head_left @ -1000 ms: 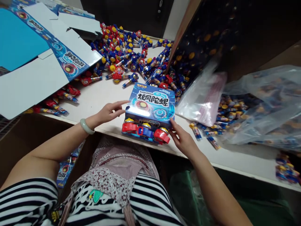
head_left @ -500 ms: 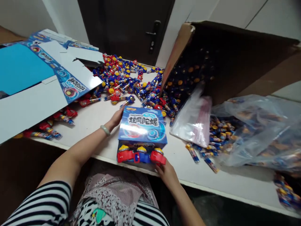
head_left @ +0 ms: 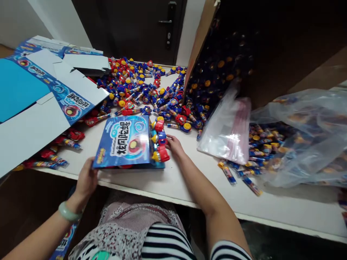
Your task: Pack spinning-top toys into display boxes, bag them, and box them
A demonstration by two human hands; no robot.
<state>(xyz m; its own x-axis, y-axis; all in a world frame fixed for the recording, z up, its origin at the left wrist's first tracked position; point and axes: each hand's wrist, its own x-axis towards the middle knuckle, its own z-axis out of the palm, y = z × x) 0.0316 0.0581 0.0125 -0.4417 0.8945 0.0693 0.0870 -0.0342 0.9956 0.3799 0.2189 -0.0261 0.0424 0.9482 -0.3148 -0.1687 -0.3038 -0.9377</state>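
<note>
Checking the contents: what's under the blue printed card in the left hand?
Red-and-yellow spinner toys show past the right edge of the blue card, held by the left hand; the rest beneath is covered.

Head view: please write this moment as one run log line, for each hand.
left hand holds corner of blue toy display box | right hand beside spinning-top toys | white table

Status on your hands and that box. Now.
Left hand gripping the blue spinning-top display box at its near edge. Right hand beside the box's red-and-blue toys. Loose spinning tops heaped behind.
</note>
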